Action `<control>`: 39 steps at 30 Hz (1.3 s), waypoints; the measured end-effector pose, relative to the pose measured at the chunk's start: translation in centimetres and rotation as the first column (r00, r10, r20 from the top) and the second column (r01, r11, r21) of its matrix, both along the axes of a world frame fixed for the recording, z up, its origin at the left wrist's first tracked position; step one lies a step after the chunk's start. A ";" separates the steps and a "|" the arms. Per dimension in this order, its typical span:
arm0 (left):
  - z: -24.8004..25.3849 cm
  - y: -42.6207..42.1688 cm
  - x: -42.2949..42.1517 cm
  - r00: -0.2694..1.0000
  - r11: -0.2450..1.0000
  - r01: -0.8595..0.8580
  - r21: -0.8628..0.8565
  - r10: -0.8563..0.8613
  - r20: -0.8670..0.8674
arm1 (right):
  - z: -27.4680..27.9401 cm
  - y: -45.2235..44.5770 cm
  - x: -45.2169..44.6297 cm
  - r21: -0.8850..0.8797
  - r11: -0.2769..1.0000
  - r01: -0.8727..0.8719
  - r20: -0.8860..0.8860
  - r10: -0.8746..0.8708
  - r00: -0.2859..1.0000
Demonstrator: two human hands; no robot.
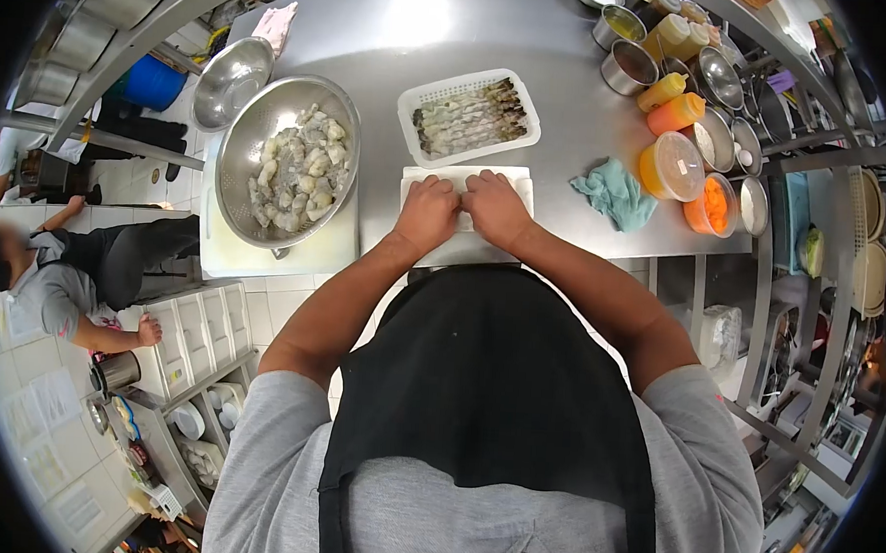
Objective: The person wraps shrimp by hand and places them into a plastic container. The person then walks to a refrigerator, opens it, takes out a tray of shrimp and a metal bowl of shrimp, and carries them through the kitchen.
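Observation:
My left hand [429,214] and my right hand [496,211] meet over a small white board [520,181] at the front of the steel table. Both have curled fingers with the tips close together; whatever lies between them is hidden. Just beyond the board is a white plastic basket [408,124] holding straightened shrimp [469,116] laid side by side in rows. To the left, a large perforated steel colander [230,170] contains a loose heap of greyish shrimp [303,169]. It rests over a pale cutting board [314,260].
A steel bowl [235,80] sits behind the colander. On the right are a green cloth [616,193], a lidded orange tub [671,166], squeeze bottles [676,112] and steel pots [629,68]. Another person [57,281] stands at the left by white drawers [194,339].

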State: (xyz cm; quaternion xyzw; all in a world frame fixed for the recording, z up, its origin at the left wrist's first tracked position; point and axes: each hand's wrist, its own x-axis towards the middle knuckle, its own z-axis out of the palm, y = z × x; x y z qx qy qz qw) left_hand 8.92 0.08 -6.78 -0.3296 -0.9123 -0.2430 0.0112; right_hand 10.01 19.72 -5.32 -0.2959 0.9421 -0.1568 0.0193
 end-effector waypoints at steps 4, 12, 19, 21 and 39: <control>0.0 -0.3 -0.5 0.999 0.999 0.031 -0.037 -0.030 0.022 | -0.2 1.1 -0.7 -0.012 0.997 -0.079 -0.002 0.079 0.997; 1.4 0.2 1.0 0.991 0.973 -0.135 0.186 0.129 0.043 | -0.2 2.8 0.7 -0.347 0.933 0.094 0.047 -0.083 0.995; -0.5 1.4 0.5 0.993 0.980 -0.097 0.175 0.083 0.083 | -1.2 2.4 0.4 -0.250 0.965 0.077 0.013 -0.076 0.997; -0.5 1.6 0.2 0.995 0.976 -0.083 0.202 0.069 0.075 | -1.3 2.3 0.4 -0.242 0.966 0.086 0.001 -0.088 0.996; 0.8 -2.3 1.0 0.980 0.964 -0.153 0.217 0.120 0.160 | 0.1 0.5 0.8 -0.307 0.951 0.045 -0.030 -0.057 0.998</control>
